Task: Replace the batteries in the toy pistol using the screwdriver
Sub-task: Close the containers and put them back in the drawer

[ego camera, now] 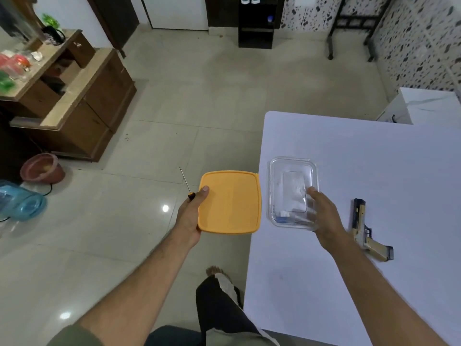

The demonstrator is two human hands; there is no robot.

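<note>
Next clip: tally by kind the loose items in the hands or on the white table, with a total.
Lids: 1, the orange lid, held by the left hand
Screwdrivers: 1, the screwdriver, in the same hand
Containers: 1, the clear container, held by the right hand on the white table
Toy pistols: 1, the toy pistol, on the table
Total: 4

Beside the toy pistol (368,231), the clear container (292,193) holds small blue and white contents too blurred to identify, while the left hand (190,216) hides most of the screwdriver (185,182) handle.
</note>
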